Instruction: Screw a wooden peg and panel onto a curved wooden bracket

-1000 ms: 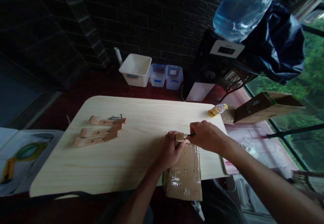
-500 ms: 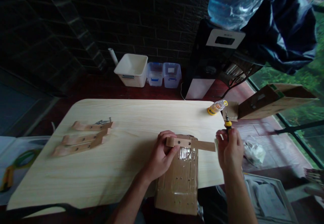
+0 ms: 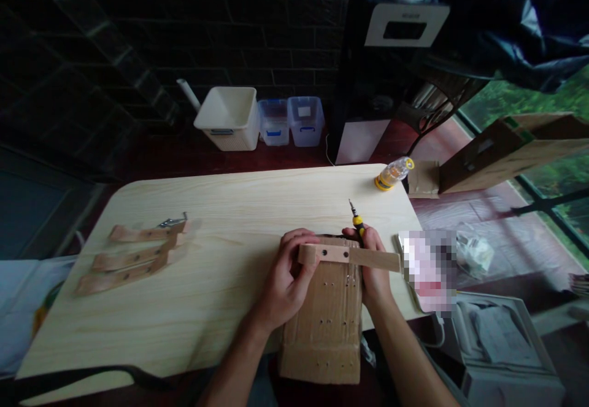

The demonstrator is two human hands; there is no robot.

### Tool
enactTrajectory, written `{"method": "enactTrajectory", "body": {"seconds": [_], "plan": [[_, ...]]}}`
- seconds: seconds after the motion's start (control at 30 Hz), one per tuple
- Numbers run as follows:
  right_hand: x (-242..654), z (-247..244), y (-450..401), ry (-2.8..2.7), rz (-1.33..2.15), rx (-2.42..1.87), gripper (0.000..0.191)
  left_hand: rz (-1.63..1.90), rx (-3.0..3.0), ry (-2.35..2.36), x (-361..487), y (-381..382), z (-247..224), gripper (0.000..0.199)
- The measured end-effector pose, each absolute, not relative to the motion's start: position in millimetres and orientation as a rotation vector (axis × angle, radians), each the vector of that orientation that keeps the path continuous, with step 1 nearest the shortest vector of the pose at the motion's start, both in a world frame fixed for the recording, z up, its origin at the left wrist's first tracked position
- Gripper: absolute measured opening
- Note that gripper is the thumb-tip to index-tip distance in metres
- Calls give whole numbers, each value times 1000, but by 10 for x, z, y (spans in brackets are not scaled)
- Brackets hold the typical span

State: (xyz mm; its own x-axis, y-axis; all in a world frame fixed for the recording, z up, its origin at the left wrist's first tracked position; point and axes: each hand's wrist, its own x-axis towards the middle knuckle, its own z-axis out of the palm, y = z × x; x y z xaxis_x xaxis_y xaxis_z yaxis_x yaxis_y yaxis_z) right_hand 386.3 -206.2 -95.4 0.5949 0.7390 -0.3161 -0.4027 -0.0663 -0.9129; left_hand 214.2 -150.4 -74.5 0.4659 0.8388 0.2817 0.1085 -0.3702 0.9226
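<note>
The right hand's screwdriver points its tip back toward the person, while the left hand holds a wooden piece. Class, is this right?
The direction is wrong: the head view shows the screwdriver in the right hand pointing forward. The left hand does hold a wooden piece.

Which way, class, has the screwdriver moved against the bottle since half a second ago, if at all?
Yes, leftward: the screwdriver was below and right of the bottle in the picture, and is now below and left.
</note>
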Motion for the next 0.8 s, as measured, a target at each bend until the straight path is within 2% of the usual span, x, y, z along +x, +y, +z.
{"method": "enactTrajectory", "body": {"seconds": [0.2,0.8], "plan": [[3848,-931,-2054,-330,958,-1326,40,973,1785,828,2134,-1521,-749,17],[3842,-920,-2112,-443,937,-1426,41,977,1818,824,2125,-1531,-742,15]]}}
